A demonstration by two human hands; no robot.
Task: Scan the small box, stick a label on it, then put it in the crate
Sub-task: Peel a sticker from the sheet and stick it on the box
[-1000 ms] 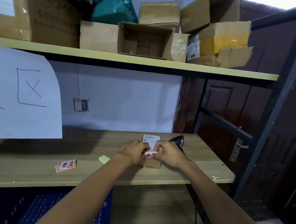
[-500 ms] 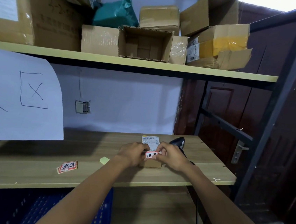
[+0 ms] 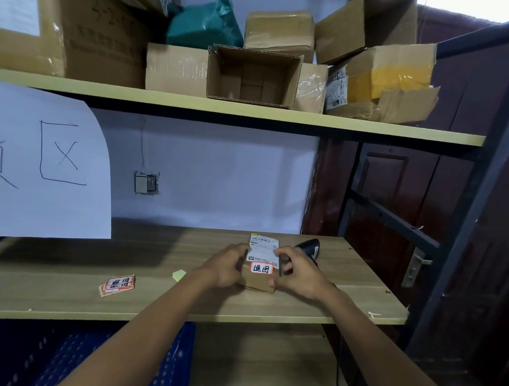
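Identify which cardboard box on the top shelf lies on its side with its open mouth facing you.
The open box in the middle of the top shelf: its empty inside shows, while its neighbours are taped shut or face elsewhere.

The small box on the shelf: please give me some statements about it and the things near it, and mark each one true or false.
1. A red-bordered label is stuck on top of the small box. True.
2. The left hand and the right hand are at opposite sides of the box. True.
3. The scanner is held in the right hand. False: it lies on the wooden shelf behind that hand.
4. The box is already in the blue crate. False: it sits on the shelf above the crate.
5. Spare labels lie left of the box. True.
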